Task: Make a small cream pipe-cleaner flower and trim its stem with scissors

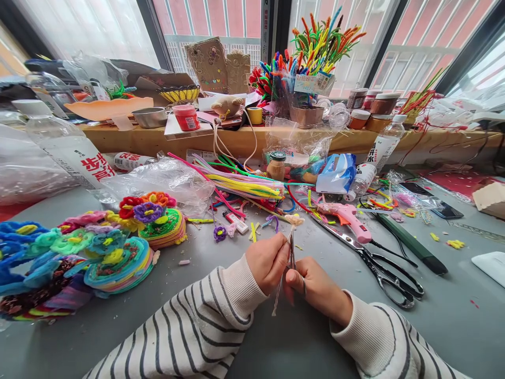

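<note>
Between the fingers of my left hand (267,263) is a pale peach pipe cleaner (295,220). Its fluffy, bent top sticks up above the fingers, and a thin whitish stem hangs below them. Small metal scissors (292,250) are in my right hand (315,288), with the thumb and fingers around the handles. The blades point up, close beside the left fingertips and the pipe cleaner; whether they touch it I cannot tell. Part of the handles is hidden by the right fingers. Both hands are just above the grey table (284,347).
Colourful pipe-cleaner flowers (114,242) stand at left. Ahead lies a bundle of pipe cleaners (244,184), with a lighter (235,223) nearby. Right are large black-handled scissors (389,276), a pink glue gun (347,220) and a dark green bar (414,245). Water bottles (74,152) and jars (276,166) stand behind.
</note>
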